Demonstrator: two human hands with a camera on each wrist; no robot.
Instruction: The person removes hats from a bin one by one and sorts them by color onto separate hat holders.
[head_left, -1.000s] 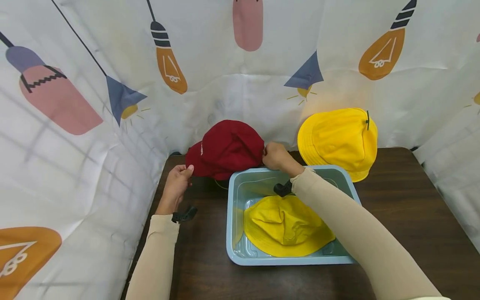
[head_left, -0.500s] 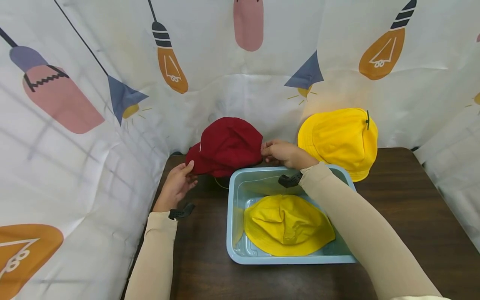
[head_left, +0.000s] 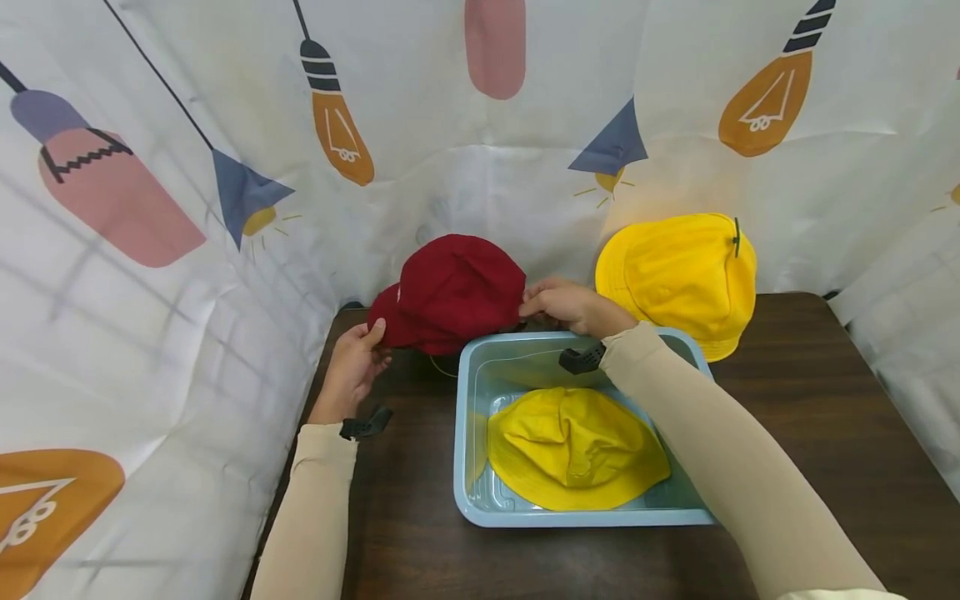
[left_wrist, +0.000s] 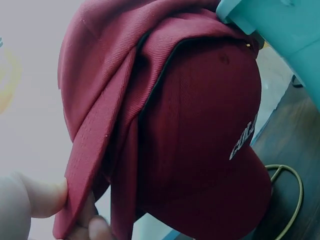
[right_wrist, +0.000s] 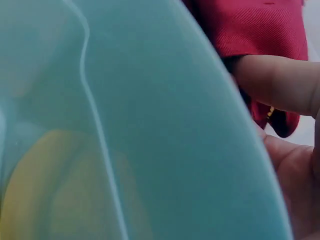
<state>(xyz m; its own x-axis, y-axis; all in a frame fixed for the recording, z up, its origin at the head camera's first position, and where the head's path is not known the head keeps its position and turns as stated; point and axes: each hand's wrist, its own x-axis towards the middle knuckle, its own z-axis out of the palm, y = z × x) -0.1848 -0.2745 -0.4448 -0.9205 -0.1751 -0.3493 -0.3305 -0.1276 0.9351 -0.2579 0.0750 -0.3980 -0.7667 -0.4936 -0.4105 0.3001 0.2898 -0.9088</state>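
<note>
While the blue tub is occupied by one yellow hat, a second yellow hat, far right, is left outside; so are overlapping red caps, far left, pinched at one brim by the left hand, rear edge by the right hand.

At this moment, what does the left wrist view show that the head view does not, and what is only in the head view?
Only left wrist: what looks like another red crown under the folds, its pale lettering large enough to read "COL".

Only head: the yellow hat lying inside the tub and the left sleeve.

Both: the left hand pinching the red cap by its brim, part of the blue tub, and the thin yellowish cord.
</note>
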